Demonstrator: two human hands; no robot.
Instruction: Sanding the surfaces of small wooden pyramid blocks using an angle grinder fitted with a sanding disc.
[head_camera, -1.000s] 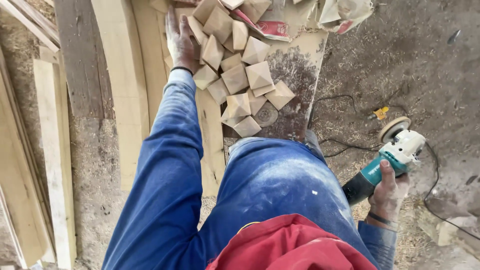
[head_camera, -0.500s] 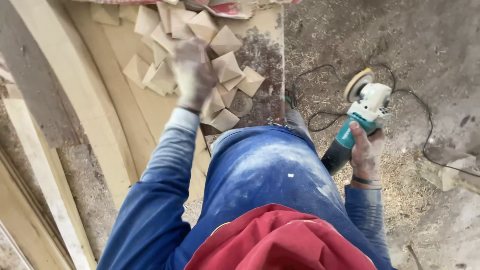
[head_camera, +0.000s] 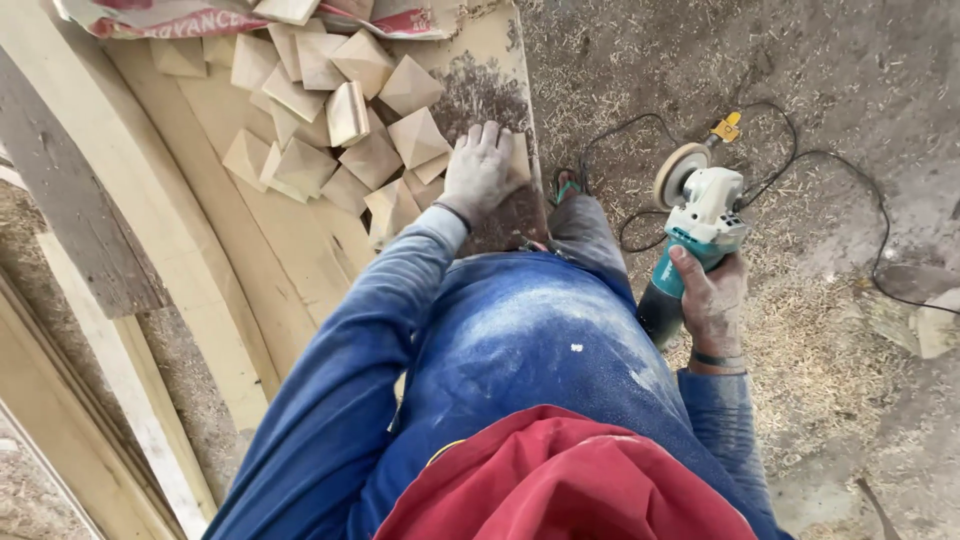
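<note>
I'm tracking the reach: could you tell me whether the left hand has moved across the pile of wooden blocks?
Yes. The left hand has come back from the far blocks to the pile's near right edge.

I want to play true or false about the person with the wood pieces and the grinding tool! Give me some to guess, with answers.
1. The right hand holds a green and white grinder. True.
2. The left hand rests on the board beside the wooden blocks. True.
3. The grinder's disc touches a block. False: it hangs over the sawdust floor, away from the blocks.
4. The grinder has no cord. False: a black cord loops across the floor.
</note>
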